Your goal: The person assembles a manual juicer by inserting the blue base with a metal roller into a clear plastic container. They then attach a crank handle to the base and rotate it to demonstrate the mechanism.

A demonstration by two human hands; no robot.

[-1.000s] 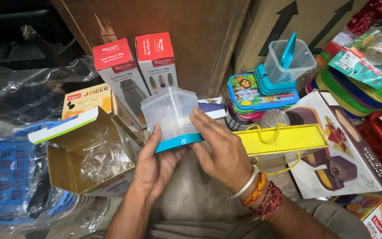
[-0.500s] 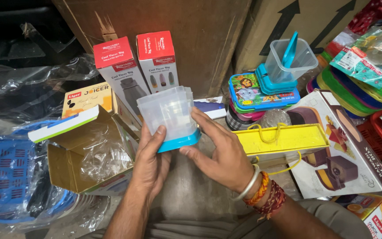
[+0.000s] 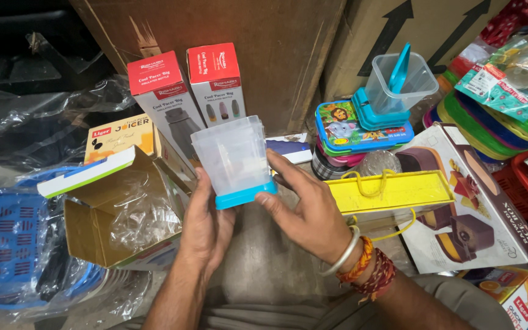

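Observation:
A clear square plastic container with a blue base [image 3: 232, 160] is held up in the middle of the view, tilted a little. My left hand [image 3: 206, 221] grips its left side and bottom from below. My right hand [image 3: 304, 206] cups its right side, fingers on the blue base; bangles and red threads sit on that wrist. Just left of the hands stands an open cardboard box [image 3: 117, 211] with a crumpled clear plastic bag inside and its flap turned up.
Two red-topped bottle boxes [image 3: 187, 91] stand behind the container against large brown cartons. A yellow tray [image 3: 392, 190], a printed box [image 3: 472, 208], a stack of colourful lunch boxes [image 3: 362, 131] and a second clear container [image 3: 401, 82] lie to the right. Blue baskets [image 3: 7, 244] sit left.
The container has been lifted slightly and turned, so its blue base now faces more toward me. Both hands have kept their hold.

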